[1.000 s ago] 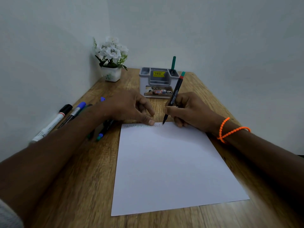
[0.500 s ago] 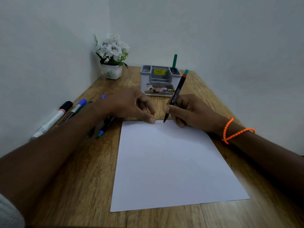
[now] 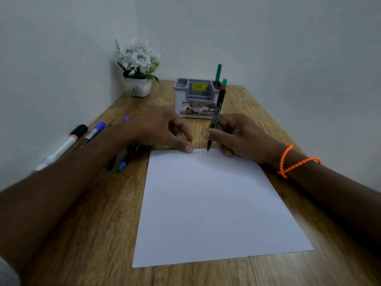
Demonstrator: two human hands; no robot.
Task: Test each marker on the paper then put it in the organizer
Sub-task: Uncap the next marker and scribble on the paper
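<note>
Upright marker (image 3: 216,112) — pinched by right fingers (image 3: 208,134)

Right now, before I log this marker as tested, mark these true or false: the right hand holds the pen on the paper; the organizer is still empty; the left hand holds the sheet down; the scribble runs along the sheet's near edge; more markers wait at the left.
1. The right hand holds the black fineliner with the teal cap, tip on the white paper sheet. True.
2. The grey plastic organizer is empty. False: one green pen stands in it.
3. The left hand presses the sheet. True.
4. The zigzag scribble is at the near edge. False: it runs along the far edge.
5. Markers, including the white marker with a black cap, lie to the left. True.
</note>
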